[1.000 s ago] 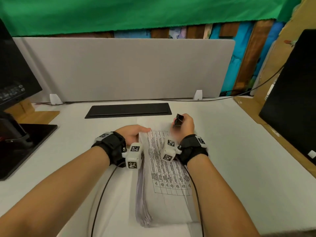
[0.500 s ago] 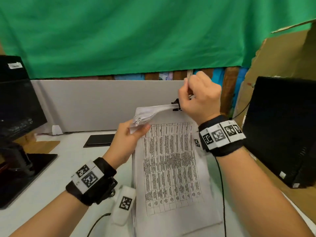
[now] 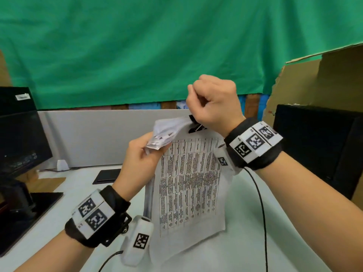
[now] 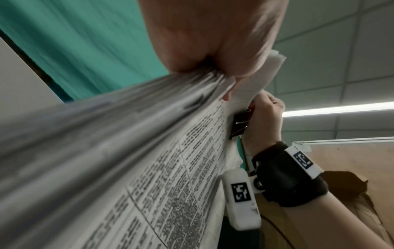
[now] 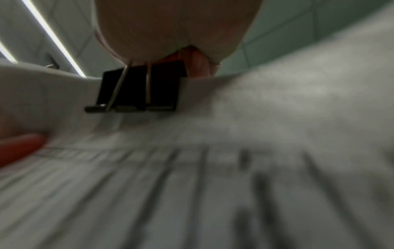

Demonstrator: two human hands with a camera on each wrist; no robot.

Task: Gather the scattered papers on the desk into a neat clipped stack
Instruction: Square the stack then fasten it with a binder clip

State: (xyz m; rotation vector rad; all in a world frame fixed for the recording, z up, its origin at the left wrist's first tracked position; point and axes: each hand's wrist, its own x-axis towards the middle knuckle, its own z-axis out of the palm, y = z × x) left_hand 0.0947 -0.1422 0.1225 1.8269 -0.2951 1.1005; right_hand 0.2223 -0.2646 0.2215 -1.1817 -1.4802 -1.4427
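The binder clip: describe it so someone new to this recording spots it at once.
Find the paper stack held upright over the white desk. At its top edge, under the right hand, sits the binder clip. It is the only small black thing with silver wire handles on the white sheets.

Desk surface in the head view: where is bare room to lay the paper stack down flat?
Bare desk lies below the paper stack, between the forearms. Another patch: between the monitor base and the left hand. Crowded: the flat black slab behind, the black box to the right.
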